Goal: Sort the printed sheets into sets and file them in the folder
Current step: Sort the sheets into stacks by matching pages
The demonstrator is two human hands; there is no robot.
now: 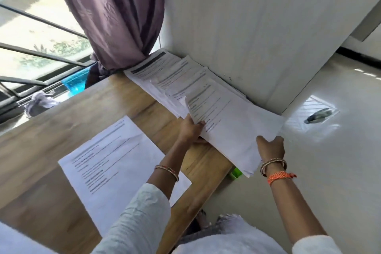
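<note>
At the counter's (pixel 61 130) far corner, both hands, left (pixel 190 128) and right (pixel 271 148), gripped the sheet stack (pixel 237 128); sorting underway, next separating one set.

Wooden table (pixel 61 130) bears 1 printed sheet (pixel 115 156) and overlapping sheets (pixel 175 76).

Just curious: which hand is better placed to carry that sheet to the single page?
Left. The left hand already pinches the sheet nearest the page; the right hand holds the far edge.

Both arms extended forward: left hand (pixel 190 130) and right hand (pixel 271 147) each grip paper, thumbs on top, wrists bangled.
</note>
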